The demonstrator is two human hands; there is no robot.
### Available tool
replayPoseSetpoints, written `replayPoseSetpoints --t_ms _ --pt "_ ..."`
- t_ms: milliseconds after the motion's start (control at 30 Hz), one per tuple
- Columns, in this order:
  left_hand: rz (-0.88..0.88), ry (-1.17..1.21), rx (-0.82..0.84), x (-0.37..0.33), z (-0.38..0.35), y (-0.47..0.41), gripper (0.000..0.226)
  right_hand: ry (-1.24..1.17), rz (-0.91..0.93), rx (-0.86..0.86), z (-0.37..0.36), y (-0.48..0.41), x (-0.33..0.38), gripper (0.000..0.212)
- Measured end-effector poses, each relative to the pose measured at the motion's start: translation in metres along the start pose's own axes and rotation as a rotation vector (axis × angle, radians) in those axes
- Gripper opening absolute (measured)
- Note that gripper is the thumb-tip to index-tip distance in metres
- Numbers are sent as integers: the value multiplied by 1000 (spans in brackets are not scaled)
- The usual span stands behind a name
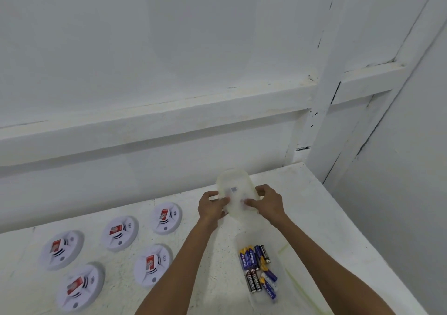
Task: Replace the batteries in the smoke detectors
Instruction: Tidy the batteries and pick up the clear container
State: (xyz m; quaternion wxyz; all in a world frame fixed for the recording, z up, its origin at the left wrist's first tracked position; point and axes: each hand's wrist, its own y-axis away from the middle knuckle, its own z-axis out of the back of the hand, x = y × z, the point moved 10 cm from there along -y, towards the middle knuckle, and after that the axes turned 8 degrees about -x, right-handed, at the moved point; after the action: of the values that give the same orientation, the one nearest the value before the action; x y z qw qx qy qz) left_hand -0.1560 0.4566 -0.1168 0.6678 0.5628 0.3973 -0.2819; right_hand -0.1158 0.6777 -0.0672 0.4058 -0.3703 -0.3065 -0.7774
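Head view, hands (211, 206) (268, 203) gripping lid (235, 184) near wall (169, 169)

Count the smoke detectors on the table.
5, in two rows: back-left detector, back-middle detector, back-right detector, front-left detector, front-right detector. None appears hidden.

The left hand (211, 208) and right hand (269, 203) grip a blurred plastic lid (235, 191) above the table (314, 206); batteries (258, 270) fill a clear tray (282, 249), right of five smoke detectors (152, 265)
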Motion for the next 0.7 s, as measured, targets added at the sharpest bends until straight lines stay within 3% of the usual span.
replayPoseSetpoints --t_ms 200,333,500,533,600,700 --pt "-30 -135 -29 -16 -4 -15 42 9 -30 31 -3 -12 12 50" --pt "-110 -313 -50 -33 -6 -17 13 133 16 46 -4 -17 16 48" --pt "-38 -322 61 -35 -8 -18 16 279 153 117 -3 -18 30 56" --pt "-63 -338 102 -40 -11 -17 25 280 179 187 -7 -15 32 66" --pt "-123 -417 266 -54 -27 -12 66 368 268 332 -19 -5 33 87" --pt "-34 -593 524 -57 -45 -17 116 580 378 340 -25 -4 26 95"
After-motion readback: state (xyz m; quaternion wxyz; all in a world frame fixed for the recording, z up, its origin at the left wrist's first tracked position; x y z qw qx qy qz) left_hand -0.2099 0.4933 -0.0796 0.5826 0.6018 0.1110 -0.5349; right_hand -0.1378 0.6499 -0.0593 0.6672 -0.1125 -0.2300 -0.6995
